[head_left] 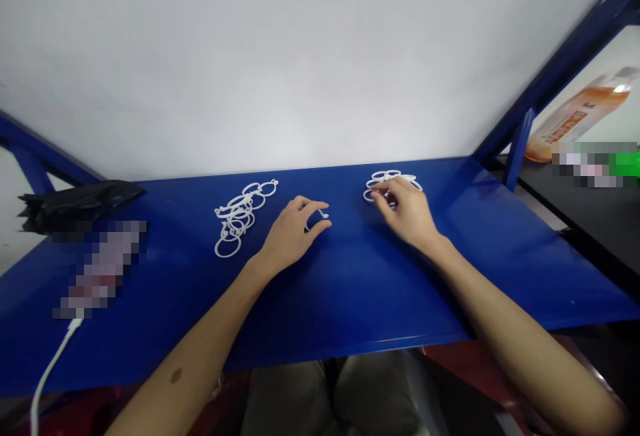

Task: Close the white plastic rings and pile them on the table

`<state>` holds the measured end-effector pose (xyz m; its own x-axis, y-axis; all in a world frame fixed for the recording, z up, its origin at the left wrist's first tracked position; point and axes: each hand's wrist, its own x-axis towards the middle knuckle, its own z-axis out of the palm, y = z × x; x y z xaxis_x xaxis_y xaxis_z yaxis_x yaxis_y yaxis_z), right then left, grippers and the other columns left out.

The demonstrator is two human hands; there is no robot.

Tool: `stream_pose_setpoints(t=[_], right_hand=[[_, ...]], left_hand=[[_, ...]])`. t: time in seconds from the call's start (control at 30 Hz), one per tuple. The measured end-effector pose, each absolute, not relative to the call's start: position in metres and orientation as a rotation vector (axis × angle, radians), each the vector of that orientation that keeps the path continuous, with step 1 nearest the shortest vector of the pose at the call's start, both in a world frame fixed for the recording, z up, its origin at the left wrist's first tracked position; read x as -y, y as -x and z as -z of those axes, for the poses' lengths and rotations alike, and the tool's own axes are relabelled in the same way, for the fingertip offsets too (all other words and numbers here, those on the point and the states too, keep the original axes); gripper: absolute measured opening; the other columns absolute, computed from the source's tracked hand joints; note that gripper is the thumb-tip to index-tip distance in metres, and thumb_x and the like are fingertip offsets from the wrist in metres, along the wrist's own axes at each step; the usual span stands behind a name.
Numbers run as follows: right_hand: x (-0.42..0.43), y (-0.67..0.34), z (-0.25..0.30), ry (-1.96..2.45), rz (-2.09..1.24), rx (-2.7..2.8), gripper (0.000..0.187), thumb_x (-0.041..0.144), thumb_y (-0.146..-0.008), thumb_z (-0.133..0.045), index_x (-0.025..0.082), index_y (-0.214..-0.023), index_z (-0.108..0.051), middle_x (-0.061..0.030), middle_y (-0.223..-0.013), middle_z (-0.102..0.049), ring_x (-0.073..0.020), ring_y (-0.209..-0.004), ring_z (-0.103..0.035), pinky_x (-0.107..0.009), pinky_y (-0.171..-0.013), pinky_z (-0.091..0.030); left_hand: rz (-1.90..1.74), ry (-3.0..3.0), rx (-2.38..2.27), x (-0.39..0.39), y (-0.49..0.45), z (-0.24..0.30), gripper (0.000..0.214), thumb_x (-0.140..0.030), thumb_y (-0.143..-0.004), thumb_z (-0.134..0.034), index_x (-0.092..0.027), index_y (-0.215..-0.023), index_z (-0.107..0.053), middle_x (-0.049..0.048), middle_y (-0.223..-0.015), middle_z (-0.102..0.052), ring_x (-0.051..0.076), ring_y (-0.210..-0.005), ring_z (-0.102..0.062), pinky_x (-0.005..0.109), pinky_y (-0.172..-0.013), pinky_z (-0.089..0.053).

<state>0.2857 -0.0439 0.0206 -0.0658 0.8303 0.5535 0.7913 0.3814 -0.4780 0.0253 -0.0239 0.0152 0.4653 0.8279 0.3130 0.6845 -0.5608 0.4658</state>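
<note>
My left hand [295, 233] rests on the blue table [350, 289] near its middle, fingers curled in a pinch on a small white piece [323, 214]. To its left lies a loose heap of white plastic rings [240, 216]. My right hand [407, 213] reaches to a second, smaller pile of white rings [393, 183] at the back of the table, its fingertips closed on rings at the pile's front edge. Both forearms stretch in from the near edge.
A crumpled black bag [75, 206] lies at the table's back left, with a blurred object and a white cable [50, 369] in front of it. A blue frame post [517, 146] stands at the right, an orange bottle [575, 119] beyond it. A white wall is behind.
</note>
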Motion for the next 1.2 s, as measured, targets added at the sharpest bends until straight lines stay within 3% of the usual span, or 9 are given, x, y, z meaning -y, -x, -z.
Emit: stream_pose_setpoints(t=[0.13,0.23,0.37,0.47,0.63,0.9,1.07,1.2], right_hand=[[0.063,-0.255,-0.017,1.161,-0.392,2.186,0.029,0.04,-0.092,-0.063,0.023,-0.116,-0.062,-0.008,-0.11,-0.065,-0.0198,-0.086,-0.065,-0.036,-0.079,-0.054],[0.07,-0.245,-0.014,1.17,-0.478,2.22,0.042,0.049,-0.085,-0.07,0.021,-0.115,-0.058,-0.0084,-0.108,-0.066,-0.0209,-0.085,-0.065,-0.035,-0.072,-0.052],[0.067,-0.246,-0.011,1.22,-0.467,2.103,0.022,0.043,-0.097,-0.056,0.021,-0.099,-0.059,-0.0051,-0.091,-0.067,-0.0169,-0.074,-0.062,-0.031,-0.066,-0.048],[0.064,-0.25,-0.011,1.204,-0.482,1.999,0.021,0.04,-0.1,-0.052,0.022,-0.093,-0.06,-0.0027,-0.085,-0.069,-0.0155,-0.07,-0.063,-0.029,-0.066,-0.048],[0.064,-0.25,-0.012,1.157,-0.53,1.933,0.017,0.036,-0.1,-0.054,0.021,-0.1,-0.061,-0.0024,-0.086,-0.072,-0.0151,-0.072,-0.066,-0.028,-0.068,-0.049],[0.063,-0.252,-0.011,1.031,-0.717,2.072,0.022,0.035,-0.1,-0.054,0.019,-0.087,-0.062,0.0007,-0.072,-0.066,-0.0102,-0.059,-0.056,-0.023,-0.058,-0.043],[0.068,-0.253,-0.015,0.924,-0.717,2.135,0.021,0.03,-0.102,-0.051,0.019,-0.091,-0.064,0.0003,-0.076,-0.068,-0.0097,-0.063,-0.06,-0.022,-0.062,-0.044],[0.065,-0.253,-0.01,0.939,-0.689,2.129,0.02,0.031,-0.102,-0.051,0.02,-0.096,-0.066,-0.0005,-0.081,-0.07,-0.0111,-0.068,-0.064,-0.023,-0.066,-0.048]], left_hand=[[-0.838,-2.105,-1.023,0.031,-0.032,-0.02,0.02,-0.04,-0.095,-0.059,-0.025,-0.107,-0.067,0.0027,-0.106,-0.067,0.015,-0.082,-0.067,0.03,-0.076,-0.055],[-0.831,-1.949,-0.978,0.035,-0.036,-0.019,0.024,-0.045,-0.095,-0.057,-0.023,-0.103,-0.062,0.0006,-0.09,-0.071,0.015,-0.077,-0.068,0.026,-0.07,-0.053],[-0.884,-2.084,-1.087,0.041,-0.042,-0.015,0.025,-0.046,-0.094,-0.059,-0.022,-0.091,-0.06,-0.0027,-0.075,-0.068,0.013,-0.066,-0.062,0.024,-0.064,-0.047],[-0.876,-2.182,-1.122,0.042,-0.044,-0.015,0.023,-0.044,-0.093,-0.062,-0.021,-0.087,-0.061,-0.0044,-0.067,-0.065,0.012,-0.06,-0.059,0.024,-0.061,-0.044],[-0.89,-2.051,-1.048,0.039,-0.041,-0.015,0.024,-0.044,-0.092,-0.063,-0.021,-0.087,-0.063,-0.0037,-0.069,-0.069,0.011,-0.058,-0.062,0.022,-0.058,-0.046],[-0.965,-2.25,-1.125,0.037,-0.039,-0.007,0.02,-0.041,-0.091,-0.065,-0.022,-0.087,-0.068,-0.0048,-0.071,-0.072,0.011,-0.062,-0.062,0.022,-0.061,-0.043],[-0.929,-2.278,-1.094,0.043,-0.039,-0.003,0.016,-0.033,-0.095,-0.061,-0.023,-0.083,-0.068,-0.0058,-0.072,-0.072,0.01,-0.063,-0.062,0.022,-0.062,-0.043],[-0.845,-2.35,-1.139,0.04,-0.041,-0.005,0.017,-0.039,-0.095,-0.062,-0.023,-0.092,-0.067,-0.0034,-0.078,-0.072,0.014,-0.071,-0.065,0.025,-0.068,-0.047]])
